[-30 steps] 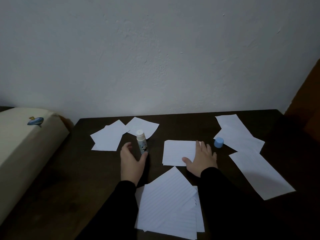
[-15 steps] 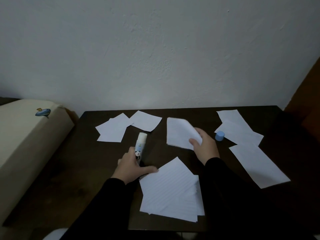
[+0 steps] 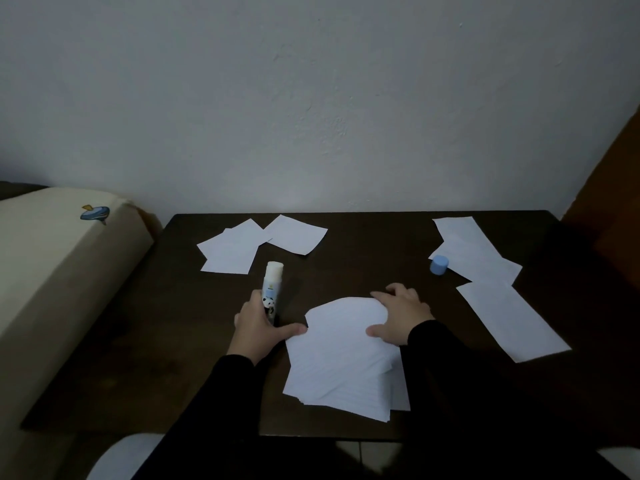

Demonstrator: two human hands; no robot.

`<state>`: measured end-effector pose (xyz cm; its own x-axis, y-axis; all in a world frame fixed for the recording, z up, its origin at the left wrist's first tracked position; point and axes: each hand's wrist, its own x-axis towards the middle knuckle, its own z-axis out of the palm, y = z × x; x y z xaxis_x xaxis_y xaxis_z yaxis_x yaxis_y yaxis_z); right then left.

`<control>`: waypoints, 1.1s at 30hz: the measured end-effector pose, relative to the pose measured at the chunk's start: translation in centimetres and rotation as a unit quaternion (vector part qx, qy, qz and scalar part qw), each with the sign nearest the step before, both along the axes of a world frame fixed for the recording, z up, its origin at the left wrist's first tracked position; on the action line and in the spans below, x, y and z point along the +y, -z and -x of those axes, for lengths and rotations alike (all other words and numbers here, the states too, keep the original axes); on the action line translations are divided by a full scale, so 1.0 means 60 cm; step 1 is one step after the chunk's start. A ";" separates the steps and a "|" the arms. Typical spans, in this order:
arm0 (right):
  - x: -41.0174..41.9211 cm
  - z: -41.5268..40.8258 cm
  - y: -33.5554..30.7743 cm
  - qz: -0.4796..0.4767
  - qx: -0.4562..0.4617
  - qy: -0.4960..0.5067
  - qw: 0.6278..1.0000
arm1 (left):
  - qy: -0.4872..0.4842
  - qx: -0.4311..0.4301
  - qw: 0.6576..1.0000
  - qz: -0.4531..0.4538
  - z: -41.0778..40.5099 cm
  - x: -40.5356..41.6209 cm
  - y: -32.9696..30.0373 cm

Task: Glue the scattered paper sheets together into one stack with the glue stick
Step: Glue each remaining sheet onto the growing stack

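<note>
Since half a second ago the right hand (image 3: 398,315) has brought its sheet down from the air onto the stack (image 3: 343,355) near the table's (image 3: 166,341) front edge; its fingers are now spread flat on the stack's far right corner. The left hand (image 3: 258,325) grips the uncapped glue stick (image 3: 271,289) just left of the stack, fingers curled around the lower body, thumb stretched out to the stack's left edge. Loose sheets (image 3: 239,251) lie by the far left corner, and more sheets (image 3: 485,271) run along the right edge. The blue cap (image 3: 439,264) stands beside those. A beige cushion (image 3: 48,271) sits left of the table.
</note>
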<state>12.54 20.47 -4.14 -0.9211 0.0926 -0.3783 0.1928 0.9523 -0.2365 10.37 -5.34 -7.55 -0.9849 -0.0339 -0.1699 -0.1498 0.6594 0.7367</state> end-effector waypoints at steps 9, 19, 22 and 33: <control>-0.066 0.081 -0.033 -0.036 0.007 -0.039 0.999 | -0.023 0.029 0.999 -0.031 0.024 -0.005 0.015; -0.144 0.211 -0.010 -0.023 0.138 -0.095 0.986 | -0.140 0.151 0.976 0.072 0.165 -0.044 -0.013; -0.158 0.239 0.003 -0.007 0.143 -0.122 0.982 | -0.142 0.106 0.981 0.078 0.207 -0.063 -0.009; -0.142 0.222 0.047 -0.048 0.089 -0.168 0.981 | -0.112 0.066 0.988 0.078 0.206 -0.064 0.012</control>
<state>-0.81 11.97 -6.95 -0.9564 -0.2006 -0.2124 -0.1724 0.9744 -0.1440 -1.97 -9.15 -8.25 -0.9627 -0.2701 -0.0163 -0.2152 0.7279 0.6510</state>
